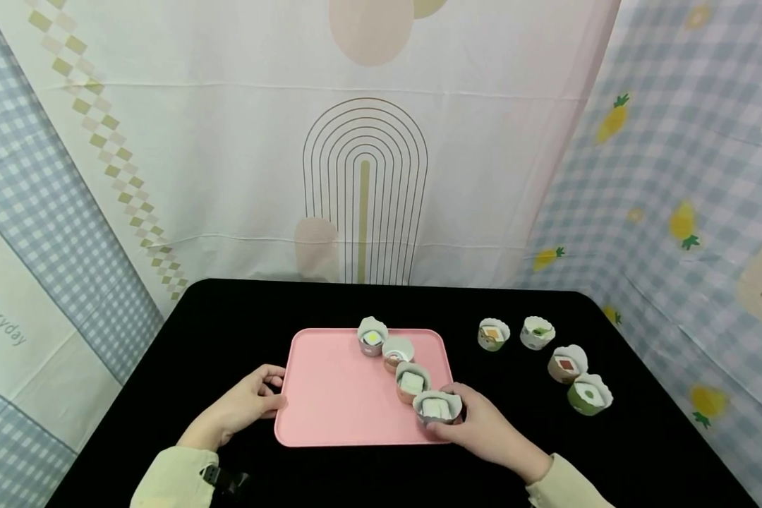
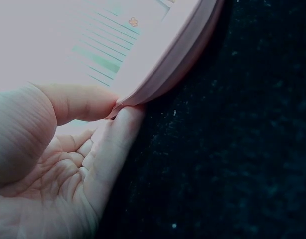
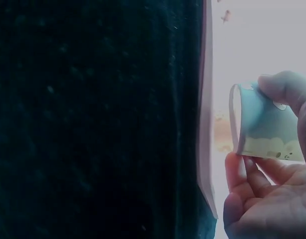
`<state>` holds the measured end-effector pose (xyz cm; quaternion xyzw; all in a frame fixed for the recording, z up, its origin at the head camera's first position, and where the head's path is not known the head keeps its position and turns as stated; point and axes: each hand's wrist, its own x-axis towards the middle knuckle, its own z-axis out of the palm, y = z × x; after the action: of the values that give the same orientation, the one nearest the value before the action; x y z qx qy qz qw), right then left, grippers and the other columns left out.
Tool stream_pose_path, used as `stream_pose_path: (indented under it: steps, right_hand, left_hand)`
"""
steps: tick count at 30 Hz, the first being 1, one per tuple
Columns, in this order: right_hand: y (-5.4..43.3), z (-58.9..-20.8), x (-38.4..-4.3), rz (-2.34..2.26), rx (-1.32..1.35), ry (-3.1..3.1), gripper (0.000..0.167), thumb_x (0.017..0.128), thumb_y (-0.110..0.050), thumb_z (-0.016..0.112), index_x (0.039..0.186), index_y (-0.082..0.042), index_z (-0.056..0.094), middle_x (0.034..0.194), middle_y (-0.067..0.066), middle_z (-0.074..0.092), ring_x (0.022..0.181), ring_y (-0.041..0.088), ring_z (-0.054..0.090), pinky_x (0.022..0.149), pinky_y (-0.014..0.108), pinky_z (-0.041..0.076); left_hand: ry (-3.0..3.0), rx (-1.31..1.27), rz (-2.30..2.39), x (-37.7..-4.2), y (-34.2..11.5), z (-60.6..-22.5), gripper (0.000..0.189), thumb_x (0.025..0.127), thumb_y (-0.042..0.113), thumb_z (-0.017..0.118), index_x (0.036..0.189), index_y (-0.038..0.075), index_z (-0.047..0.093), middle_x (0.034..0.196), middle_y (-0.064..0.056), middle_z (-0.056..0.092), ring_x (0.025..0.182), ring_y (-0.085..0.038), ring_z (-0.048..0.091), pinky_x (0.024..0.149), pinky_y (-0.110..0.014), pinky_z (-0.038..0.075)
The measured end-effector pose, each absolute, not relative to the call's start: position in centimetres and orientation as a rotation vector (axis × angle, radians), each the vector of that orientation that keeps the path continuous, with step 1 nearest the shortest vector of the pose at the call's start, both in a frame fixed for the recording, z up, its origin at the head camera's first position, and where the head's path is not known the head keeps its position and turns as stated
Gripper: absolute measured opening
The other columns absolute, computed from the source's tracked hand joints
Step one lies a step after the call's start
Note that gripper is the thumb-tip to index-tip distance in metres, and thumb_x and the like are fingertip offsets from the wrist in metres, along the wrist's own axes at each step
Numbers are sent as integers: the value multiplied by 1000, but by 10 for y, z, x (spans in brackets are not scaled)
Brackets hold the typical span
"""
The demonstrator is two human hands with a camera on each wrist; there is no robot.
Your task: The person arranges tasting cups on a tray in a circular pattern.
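Observation:
My left hand pinches the left rim of a pink tray between thumb and forefinger, as the left wrist view shows up close. At the tray's front right corner, my right hand holds a paper baking cup with a pale block inside. In the right wrist view that cup looks bluish-grey, gripped between thumb and fingers. Behind it on the tray, a slanting row runs back: a cup with a pale block, a whitish cup and a cup with a yellow-centred piece.
Right of the tray, on the black table, stand several more cups: one with an orange piece, one with green, one with a red-brown square, and a green one. A patterned curtain hangs behind.

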<state>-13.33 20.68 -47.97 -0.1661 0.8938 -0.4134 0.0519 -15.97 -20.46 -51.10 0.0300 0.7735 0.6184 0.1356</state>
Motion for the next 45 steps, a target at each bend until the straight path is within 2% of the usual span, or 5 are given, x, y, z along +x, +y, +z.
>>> stream_pose_path:
  steps: [14, 18, 25, 33, 45]
  right_hand:
    - [195, -491, -132, -1241, -544, 2690, 56, 75, -43, 81, 116, -11, 60, 107, 0, 62, 90, 11, 59, 74, 24, 50]
    - [198, -487, -130, -1299, -529, 2628, 56, 76, -38, 82, 117, -8, 59, 104, 4, 61, 85, 14, 58, 69, 24, 51]
    - [204, -479, -128, -1422, -463, 2547, 54, 75, -29, 84, 110, -2, 51, 90, 7, 62, 79, 17, 62, 66, 25, 54]
    - [190, -488, -129, -1496, -432, 2537, 51, 75, -22, 84, 109, 0, 52, 93, 9, 58, 80, 19, 59, 66, 24, 53]
    - [165, -486, -126, -1495, -445, 2537, 56, 74, -27, 84, 106, 0, 47, 91, 8, 58, 82, 19, 60, 68, 24, 54]
  left_hand:
    - [2231, 90, 1791, -159, -205, -509, 51, 85, -3, 64, 131, -5, 43, 114, -20, 43, 89, -26, 53, 77, -36, 58]
    - [2231, 98, 1790, -159, -204, -507, 51, 85, -2, 64, 131, -5, 43, 114, -20, 43, 89, -25, 54, 77, -36, 58]
    - [2248, 84, 1784, -160, -204, -510, 50, 85, -3, 64, 131, -4, 44, 113, -19, 43, 89, -25, 53, 76, -36, 58]
    - [2236, 89, 1786, -161, -206, -514, 51, 86, -3, 64, 131, -4, 43, 114, -19, 43, 89, -26, 53, 77, -36, 57]
    - [2234, 96, 1790, -160, -205, -511, 51, 85, -2, 64, 131, -4, 43, 113, -19, 43, 89, -25, 54, 77, -37, 57]
